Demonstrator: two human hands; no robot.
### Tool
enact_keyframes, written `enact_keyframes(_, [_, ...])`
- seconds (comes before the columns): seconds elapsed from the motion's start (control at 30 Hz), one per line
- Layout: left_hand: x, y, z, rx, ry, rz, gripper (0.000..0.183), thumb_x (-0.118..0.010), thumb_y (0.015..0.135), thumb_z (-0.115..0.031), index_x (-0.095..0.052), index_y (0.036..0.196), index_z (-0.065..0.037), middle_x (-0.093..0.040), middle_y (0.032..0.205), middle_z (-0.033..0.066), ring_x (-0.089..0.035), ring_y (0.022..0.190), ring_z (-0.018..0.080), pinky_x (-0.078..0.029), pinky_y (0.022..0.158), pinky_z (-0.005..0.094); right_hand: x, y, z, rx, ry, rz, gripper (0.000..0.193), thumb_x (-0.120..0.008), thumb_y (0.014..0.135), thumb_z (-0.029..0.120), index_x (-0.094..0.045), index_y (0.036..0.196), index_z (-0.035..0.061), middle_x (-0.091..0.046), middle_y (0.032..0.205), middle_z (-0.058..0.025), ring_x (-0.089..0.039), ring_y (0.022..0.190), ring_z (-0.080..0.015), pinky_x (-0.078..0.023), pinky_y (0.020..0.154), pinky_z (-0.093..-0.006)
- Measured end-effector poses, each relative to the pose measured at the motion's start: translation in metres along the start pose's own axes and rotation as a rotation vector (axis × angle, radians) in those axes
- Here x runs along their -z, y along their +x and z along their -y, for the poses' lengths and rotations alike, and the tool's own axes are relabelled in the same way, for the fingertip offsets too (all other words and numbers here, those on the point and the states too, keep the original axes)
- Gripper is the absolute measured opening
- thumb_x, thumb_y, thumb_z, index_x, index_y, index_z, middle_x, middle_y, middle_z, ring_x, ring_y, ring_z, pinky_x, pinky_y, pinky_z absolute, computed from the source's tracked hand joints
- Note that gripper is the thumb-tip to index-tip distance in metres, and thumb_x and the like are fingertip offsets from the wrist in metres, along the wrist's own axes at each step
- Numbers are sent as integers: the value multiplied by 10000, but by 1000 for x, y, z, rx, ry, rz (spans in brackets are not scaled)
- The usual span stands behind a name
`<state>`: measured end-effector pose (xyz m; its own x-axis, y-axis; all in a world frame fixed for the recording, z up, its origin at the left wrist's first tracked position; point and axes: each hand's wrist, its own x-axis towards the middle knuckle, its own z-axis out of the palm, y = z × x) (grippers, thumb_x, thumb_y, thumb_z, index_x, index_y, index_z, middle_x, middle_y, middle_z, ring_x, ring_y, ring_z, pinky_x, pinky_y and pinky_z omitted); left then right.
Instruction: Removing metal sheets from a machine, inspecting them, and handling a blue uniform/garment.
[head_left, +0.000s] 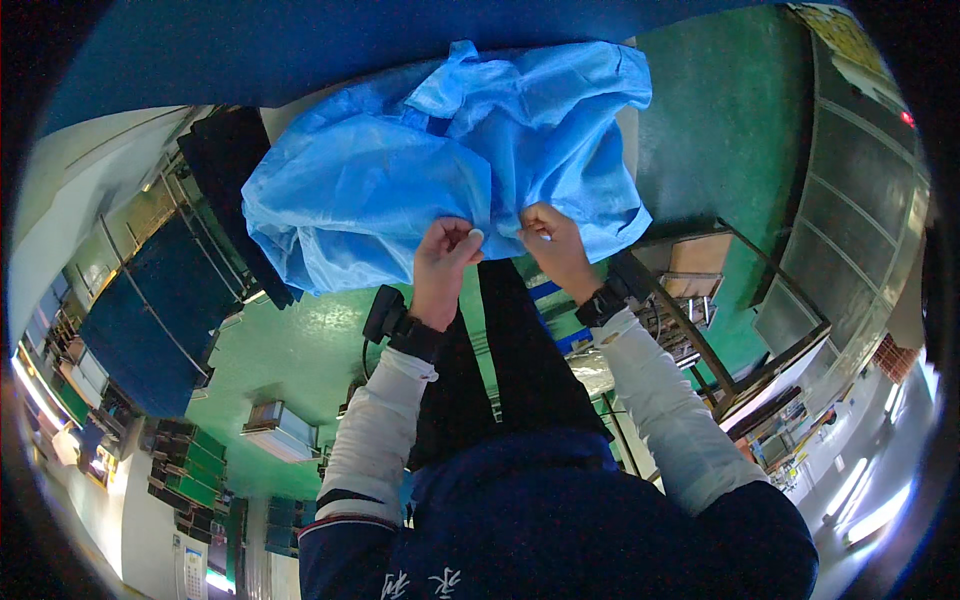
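Plainly, both our hands are at the near edge of a blue sheet [360,195], a thin, crinkled, slightly shiny cover spread in front of us. Our left hand [438,265] has its thumb and curled fingers pressed together, pinching that near edge just left of the middle. Our right hand [562,258] pinches the same edge a little to the right, thumb and forefinger meeting at the tips with a small gap behind them. The two hands are near each other but apart, and an upright fold runs away from us between them. Toward the far side, the sheet gathers into a crumpled tuft [440,92]. On our left wrist sits a black device [384,314]; on our right, a black wristband [602,303]. Under the near edge we see our dark trousers [535,350], with green floor [715,120] to the far right and a white box [283,435] at near left.
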<state>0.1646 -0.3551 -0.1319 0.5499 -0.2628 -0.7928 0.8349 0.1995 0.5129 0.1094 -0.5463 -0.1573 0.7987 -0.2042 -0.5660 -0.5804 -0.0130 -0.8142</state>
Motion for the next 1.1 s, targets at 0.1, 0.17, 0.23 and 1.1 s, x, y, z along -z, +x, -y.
enact_keyframes(0.1, [-4,2,0,-95,125,-26,143,-639,925,-36,-585,1058,-37,-571,855,15,-565,770,106,-468,679,261,-9,-3,4,74,-124,15,123,-649,792,-16,-595,900,5,-612,789,-77,-588,714,-153,-472,659,-300])
enact_keyframes(0.17, [-1,8,3,-196,285,-53,148,-589,920,7,-603,1057,-47,-539,830,-3,-527,717,80,-459,657,241,-10,-3,6,96,-175,10,137,-636,783,-29,-595,908,8,-607,791,-79,-589,712,-161,-475,661,-302])
enact_keyframes(0.23, [3,13,-2,-172,269,-39,167,-567,916,24,-606,1060,-51,-527,822,-6,-520,707,80,-458,651,241,-9,-4,10,63,-200,38,153,-613,795,-52,-576,933,2,-566,834,-31,-560,771,-106,-457,683,-263])
enact_keyframes(1.1, [-12,65,-23,108,-16,253,206,-607,929,-132,-684,1058,8,-599,825,-13,-503,730,63,-388,672,234,9,9,16,-9,-90,280,45,-622,888,57,-633,865,20,-604,838,-2,-543,762,-88,-436,691,-265])
